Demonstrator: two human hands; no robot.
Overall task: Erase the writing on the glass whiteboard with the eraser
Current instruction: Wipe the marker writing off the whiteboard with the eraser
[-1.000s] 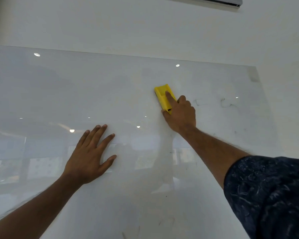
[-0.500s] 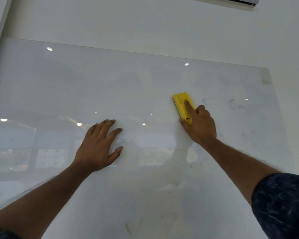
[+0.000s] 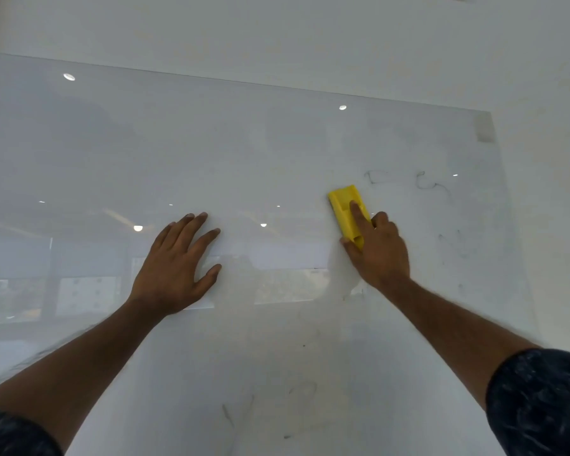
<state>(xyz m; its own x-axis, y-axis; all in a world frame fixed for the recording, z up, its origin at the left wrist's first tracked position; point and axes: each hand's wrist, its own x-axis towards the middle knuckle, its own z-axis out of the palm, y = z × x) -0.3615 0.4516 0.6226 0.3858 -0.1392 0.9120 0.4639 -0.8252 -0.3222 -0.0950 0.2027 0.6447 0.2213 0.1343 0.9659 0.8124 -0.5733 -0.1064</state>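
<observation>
A large glass whiteboard (image 3: 244,153) fills most of the view, mounted on a white wall. My right hand (image 3: 380,250) presses a yellow eraser (image 3: 344,210) flat against the glass, index finger stretched along its back. Faint dark marker traces (image 3: 425,184) remain just right of and above the eraser, with more faint marks (image 3: 454,245) lower right and smudges (image 3: 231,413) near the bottom. My left hand (image 3: 175,263) lies flat on the glass with fingers spread, holding nothing, well left of the eraser.
The white wall (image 3: 310,37) runs above the board and to its right. The board's top right corner (image 3: 484,126) has a grey mount. Ceiling lights and windows reflect in the glass on the left.
My right hand has slid the eraser rightward across the glass toward the faint marks. The view has shifted a little; my left hand stays flat on the board.
</observation>
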